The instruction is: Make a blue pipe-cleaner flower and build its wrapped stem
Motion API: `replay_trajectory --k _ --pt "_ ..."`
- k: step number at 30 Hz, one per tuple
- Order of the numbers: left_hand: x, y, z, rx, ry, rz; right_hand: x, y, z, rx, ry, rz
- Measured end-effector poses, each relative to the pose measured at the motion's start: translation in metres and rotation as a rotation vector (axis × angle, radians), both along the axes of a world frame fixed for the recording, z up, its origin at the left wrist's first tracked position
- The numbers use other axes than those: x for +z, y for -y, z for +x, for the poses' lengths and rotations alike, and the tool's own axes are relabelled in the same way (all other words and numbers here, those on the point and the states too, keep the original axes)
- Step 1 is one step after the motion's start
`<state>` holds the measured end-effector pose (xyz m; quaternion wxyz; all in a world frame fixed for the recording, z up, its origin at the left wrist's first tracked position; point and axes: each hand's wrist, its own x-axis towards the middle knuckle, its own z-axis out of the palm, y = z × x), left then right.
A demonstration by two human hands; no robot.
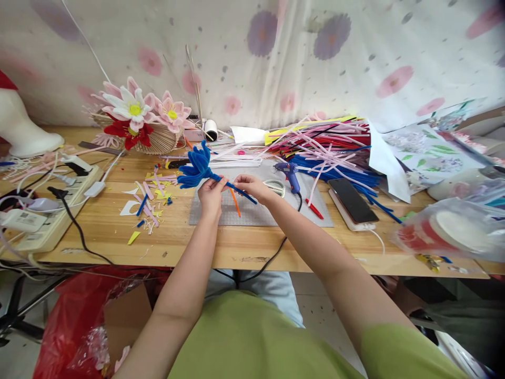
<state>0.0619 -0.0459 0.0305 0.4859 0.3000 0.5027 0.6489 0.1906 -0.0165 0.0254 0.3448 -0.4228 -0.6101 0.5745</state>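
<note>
My left hand (212, 193) is pinched shut on the stem of a blue fuzzy pipe-cleaner flower (196, 167), just below its spread, finger-like petals, which lean up and to the left above the wooden bench (173, 242). My right hand (249, 186) is closed on the same blue stem a little further along, where it runs down to the right; the two hands sit close together, nearly touching. A thin orange pipe cleaner (235, 202) hangs slanting below them, over the grey cutting mat (260, 210) that lies flat on the bench under my hands.

Just beyond my right hand rests a blue hot glue gun (290, 172), its black cord trailing off the front edge of the bench. A red marker pen (314, 209) lies on the mat's right part, and a black smartphone (352, 200) lies beside the mat. Behind them is a loose heap of pink, red and blue pipe cleaners (331, 147). To the left, small paper and pipe-cleaner scraps (149, 202) litter the bench, a white power strip (51, 216) sits near the edge, and a woven basket of pink, white and red fuzzy flowers (138, 118) stands at the back.
</note>
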Motion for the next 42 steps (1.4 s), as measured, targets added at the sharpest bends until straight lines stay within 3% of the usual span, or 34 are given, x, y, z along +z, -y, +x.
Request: replay_trajectory --k 5,7,12,17,22,28,32,34,37,42 --pt "-0.005 -0.006 -0.002 0.077 0.023 -0.02 0.005 0.016 -0.004 -0.243 0.458 0.621" --pt "-0.007 -0.008 -0.003 0.09 0.025 -0.029 0.005 0.024 -0.006 -0.259 0.603 0.812" --pt "-0.008 -0.011 -0.001 0.104 0.057 -0.042 -0.002 0.029 -0.011 -0.21 0.804 0.965" --pt "-0.005 -0.01 0.001 0.125 0.062 -0.039 -0.01 0.021 -0.016 -0.319 0.847 0.943" --pt "-0.008 -0.01 0.0 0.128 0.014 -0.039 -0.014 0.019 -0.022 -0.337 0.754 0.838" --pt "-0.009 -0.013 -0.004 0.074 -0.106 0.082 -0.014 0.011 -0.025 -0.402 0.411 0.479" --pt "-0.007 -0.017 -0.013 -0.039 -0.16 0.168 -0.014 0.002 -0.023 -0.246 0.046 0.172" --pt "-0.008 -0.019 -0.019 -0.095 -0.184 0.206 -0.015 -0.003 -0.021 -0.152 -0.065 0.1" --pt "-0.012 -0.023 -0.025 -0.131 -0.211 0.23 -0.017 -0.008 -0.019 -0.13 -0.016 0.156" --pt "-0.016 -0.029 -0.028 -0.181 -0.188 0.188 -0.02 -0.01 -0.019 -0.23 0.184 0.292"
